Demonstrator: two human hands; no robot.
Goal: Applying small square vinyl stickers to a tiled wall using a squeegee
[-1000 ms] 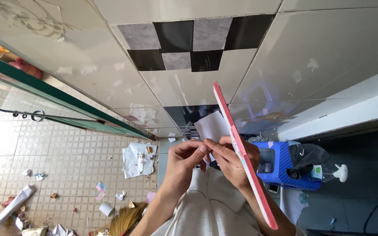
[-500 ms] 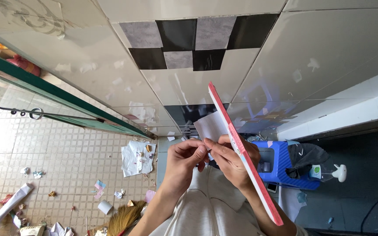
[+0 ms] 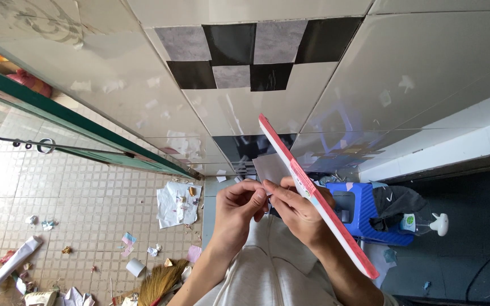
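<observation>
Right now your two hands meet in front of your chest, close to the tiled wall (image 3: 143, 102). Your right hand (image 3: 299, 212) is clamped around a long flat red board (image 3: 313, 198), which stands edge-on and slants up towards the wall, likely so its face stays within reach of the other hand. Your left hand (image 3: 239, 207) has its fingertips pinched together at a grey sheet (image 3: 270, 167) on the board's face, near its lower part; whether it grips a corner or only presses it, I cannot tell. Below, a blue stool (image 3: 364, 212) sits just beside your right forearm, a white spray bottle (image 3: 432, 224) near it. Paper scraps (image 3: 180, 201) and a broom (image 3: 163, 280) lie on the tiled floor (image 3: 58, 192) to your left.
</observation>
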